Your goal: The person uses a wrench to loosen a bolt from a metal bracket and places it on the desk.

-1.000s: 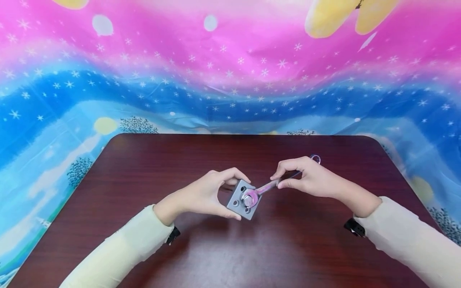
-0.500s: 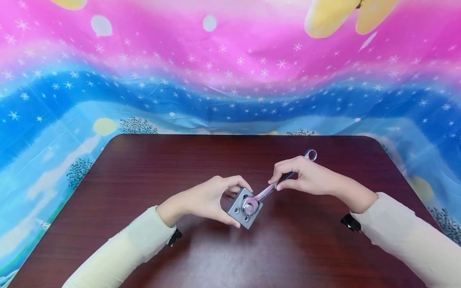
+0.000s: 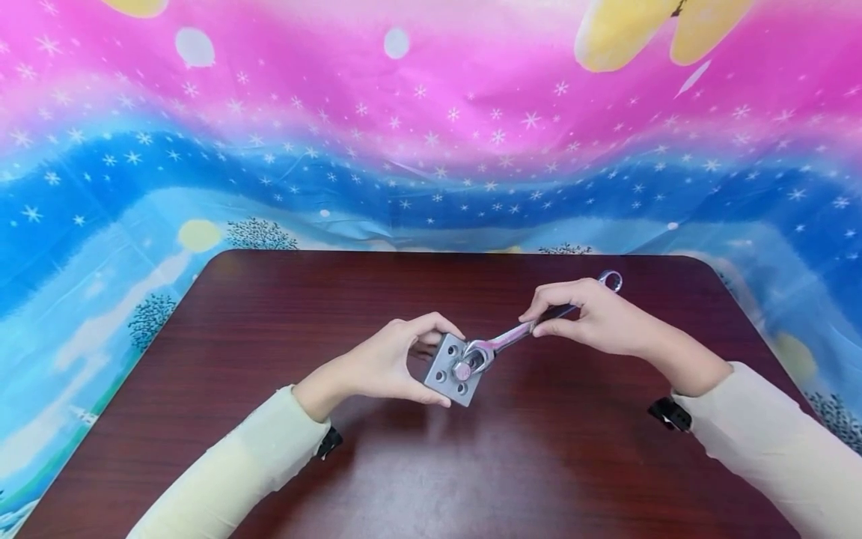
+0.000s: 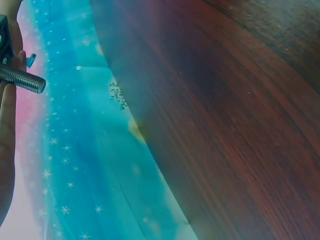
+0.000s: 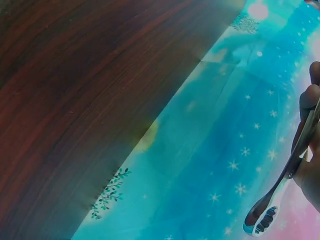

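Note:
My left hand point(image 3: 384, 363) holds a small grey metal block point(image 3: 450, 391) by its edges, between thumb and fingers, raised over the table. Several holes show in its face. A hex bolt passes through it: the bolt head point(image 3: 462, 372) faces up, and the threaded shank point(image 4: 25, 79) sticks out of the other side in the left wrist view. My right hand point(image 3: 592, 318) pinches a combination wrench point(image 3: 512, 337) by the middle of its shaft. Its open end lies at the upper right side of the bolt head; the ring end point(image 5: 265, 220) points away past the hand.
A dark red-brown wooden table point(image 3: 350, 292) lies beneath both hands. Behind and around it hangs a pink and blue cloth point(image 3: 431, 165) with snowflakes. Black straps with a small device point(image 3: 670, 414) sit at each wrist by the sleeves.
The wrench's open end has slid from around the bolt head to its upper right side. My right hand has moved right and slightly up. The block dipped, then rose again.

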### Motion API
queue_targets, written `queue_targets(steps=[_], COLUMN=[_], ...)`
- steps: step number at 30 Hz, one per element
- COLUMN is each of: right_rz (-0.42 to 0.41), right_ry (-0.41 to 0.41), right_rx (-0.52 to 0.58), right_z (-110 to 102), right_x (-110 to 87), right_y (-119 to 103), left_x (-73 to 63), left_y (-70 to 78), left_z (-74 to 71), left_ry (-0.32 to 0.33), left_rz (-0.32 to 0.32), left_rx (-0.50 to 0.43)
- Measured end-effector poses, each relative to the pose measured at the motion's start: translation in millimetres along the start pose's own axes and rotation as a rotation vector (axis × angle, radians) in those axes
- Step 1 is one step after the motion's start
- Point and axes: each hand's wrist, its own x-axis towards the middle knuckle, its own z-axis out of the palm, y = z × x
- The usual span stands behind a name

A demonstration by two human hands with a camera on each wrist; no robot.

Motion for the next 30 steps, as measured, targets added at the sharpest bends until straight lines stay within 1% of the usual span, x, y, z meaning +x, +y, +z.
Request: queue_targets(steps=[2, 4, 6, 8, 11, 15, 17, 21, 24, 26, 30], right_rz=[0.051, 0.111, 0.166, 0.203, 0.227, 0.258, 0.28, 0.304, 0.309, 0.312, 0.314], right_ry=[0.023, 0.049, 0.086, 0.126, 0.175, 0.209, 0.234, 0.314, 0.359, 0.375, 0.372], right_rx=[-0.011, -0.017, -0.012, 0.003, 0.054, 0.132, 0.147, 0.158, 0.167, 0.167, 0.155], right_z=[-1, 0, 3, 8, 18, 34, 41, 51, 54, 55, 56], right_x=[-2.9, -5.5, -7.0, -7.6, -8.6, -11.0, -11.3, -9.2, -6.6, -4.7, -1.0], right_y=[0, -1, -2, -3, -6, -13, -19, -29, -36, -39, -44], left_x=[-0.5, -0.3, 0.6, 1.9, 4.0, 5.9, 6.6, 8.7, 11.7, 13.7, 16.2], left_y=[-1.5, -3.1, -5.0, -7.1, -9.3, -10.9, -11.6, -13.6, -13.6, -12.9, -11.1], left_z=[-0.3, -0.6, -1.1, -1.4, -1.8, -2.0, -1.9, -0.5, 1.0, 2.0, 4.6], left_ry=[0.032, 0.082, 0.15, 0.227, 0.35, 0.506, 0.579, 0.71, 0.784, 0.822, 0.868], left_rz=[0.0, 0.003, 0.013, 0.024, 0.037, 0.054, 0.065, 0.078, 0.085, 0.084, 0.068], left_rx=[-0.001, -0.001, 0.01, 0.025, 0.068, 0.121, 0.139, 0.169, 0.171, 0.165, 0.139])
